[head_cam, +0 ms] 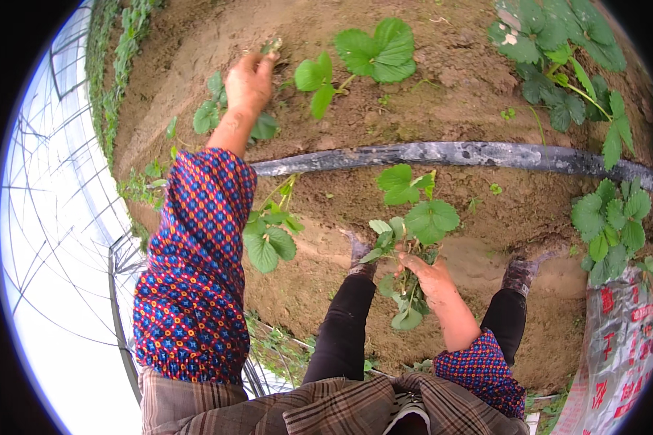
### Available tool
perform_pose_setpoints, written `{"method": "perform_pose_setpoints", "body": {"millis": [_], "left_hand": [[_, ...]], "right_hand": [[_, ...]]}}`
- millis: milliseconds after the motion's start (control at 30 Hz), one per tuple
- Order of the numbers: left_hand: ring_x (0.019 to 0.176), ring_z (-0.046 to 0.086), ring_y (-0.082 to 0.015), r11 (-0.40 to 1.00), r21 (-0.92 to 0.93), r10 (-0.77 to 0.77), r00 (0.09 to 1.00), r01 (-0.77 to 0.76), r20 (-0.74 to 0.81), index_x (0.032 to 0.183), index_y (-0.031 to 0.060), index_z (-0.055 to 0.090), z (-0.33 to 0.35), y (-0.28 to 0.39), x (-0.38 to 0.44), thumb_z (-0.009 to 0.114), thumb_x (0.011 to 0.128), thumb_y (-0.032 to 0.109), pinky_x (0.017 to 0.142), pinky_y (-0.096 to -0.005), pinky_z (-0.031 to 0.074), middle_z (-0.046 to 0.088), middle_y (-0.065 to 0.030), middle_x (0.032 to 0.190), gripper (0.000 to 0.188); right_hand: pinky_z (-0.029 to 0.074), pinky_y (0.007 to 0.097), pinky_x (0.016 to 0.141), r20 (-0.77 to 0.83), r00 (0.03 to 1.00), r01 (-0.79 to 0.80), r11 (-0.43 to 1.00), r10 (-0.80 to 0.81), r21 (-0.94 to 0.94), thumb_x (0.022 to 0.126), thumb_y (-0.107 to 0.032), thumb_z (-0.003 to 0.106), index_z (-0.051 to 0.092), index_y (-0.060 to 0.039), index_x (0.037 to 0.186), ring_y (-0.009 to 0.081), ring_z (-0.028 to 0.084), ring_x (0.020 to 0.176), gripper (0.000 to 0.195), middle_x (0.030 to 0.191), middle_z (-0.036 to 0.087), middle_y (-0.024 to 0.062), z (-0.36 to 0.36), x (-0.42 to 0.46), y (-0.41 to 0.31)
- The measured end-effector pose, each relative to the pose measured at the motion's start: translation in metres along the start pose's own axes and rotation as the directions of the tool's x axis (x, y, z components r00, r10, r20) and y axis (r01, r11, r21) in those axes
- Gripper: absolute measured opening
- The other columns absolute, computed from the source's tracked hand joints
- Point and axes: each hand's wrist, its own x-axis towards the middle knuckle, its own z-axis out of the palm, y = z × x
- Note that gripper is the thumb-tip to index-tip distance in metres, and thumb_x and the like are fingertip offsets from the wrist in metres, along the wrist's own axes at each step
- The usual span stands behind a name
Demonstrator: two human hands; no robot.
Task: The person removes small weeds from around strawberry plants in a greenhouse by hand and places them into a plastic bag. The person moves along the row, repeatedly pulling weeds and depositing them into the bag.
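Observation:
My left hand reaches out over the soil at the upper left. Its thumb and fingers pinch a small pale-green leafy piece. Below and beside that wrist grows a low strawberry plant. My right hand is closed around the stems of a bunch of strawberry plants, between my legs. Leaves stick out above and hang below its fingers, and the roots are mostly hidden. To the right of my left hand stands a strawberry plant with broad leaves in the bed.
A black drip hose crosses the soil bed. More strawberry plants grow on its near side, with others at the right and upper right. A printed plastic bag lies at the lower right. My feet stand on the soil.

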Motion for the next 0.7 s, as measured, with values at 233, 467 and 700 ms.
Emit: {"method": "perform_pose_setpoints", "body": {"millis": [233, 467, 700], "left_hand": [[0.085, 0.063, -0.0381, 0.941, 0.259, 0.167, 0.963, -0.219, 0.210, 0.091, 0.0008, 0.061, 0.011, 0.025, -0.080, 0.066, 0.080, 0.022, 0.076, -0.0448, 0.051, 0.065, -0.0216, 0.088, 0.025], [0.081, 0.063, -0.0371, 0.932, 0.086, 0.333, 0.924, -0.353, 0.188, 0.096, 0.0021, 0.062, 0.023, 0.012, -0.107, 0.061, 0.085, 0.014, 0.076, -0.0426, 0.051, 0.064, -0.0205, 0.087, 0.017], [0.085, 0.065, -0.0366, 0.851, 0.422, 0.247, 0.947, -0.313, 0.204, 0.112, 0.0057, 0.061, 0.017, 0.006, -0.036, 0.050, 0.091, 0.014, 0.078, -0.0441, 0.053, 0.065, -0.0220, 0.091, 0.024]], "right_hand": [[0.049, 0.0369, 0.077, 0.017, 1.000, -0.007, 0.999, 0.008, -0.051, 0.085, -0.011, 0.068, 0.054, 0.0028, 0.118, 0.0185, 0.060, 0.076, 0.038, 0.107, 0.064, 0.0110, 0.002, 0.000, 0.007], [0.051, 0.0336, 0.072, 0.009, 0.998, -0.055, 0.993, 0.057, -0.107, 0.084, -0.015, 0.072, 0.051, 0.0051, 0.120, 0.0162, 0.059, 0.078, 0.046, 0.104, 0.065, 0.0091, -0.001, -0.006, 0.017], [0.049, 0.0329, 0.084, 0.003, 0.998, -0.068, 0.990, 0.069, -0.122, 0.081, -0.018, 0.076, 0.034, 0.0180, 0.124, 0.0162, 0.062, 0.081, 0.070, 0.104, 0.066, 0.0119, 0.001, -0.012, 0.026]]}}
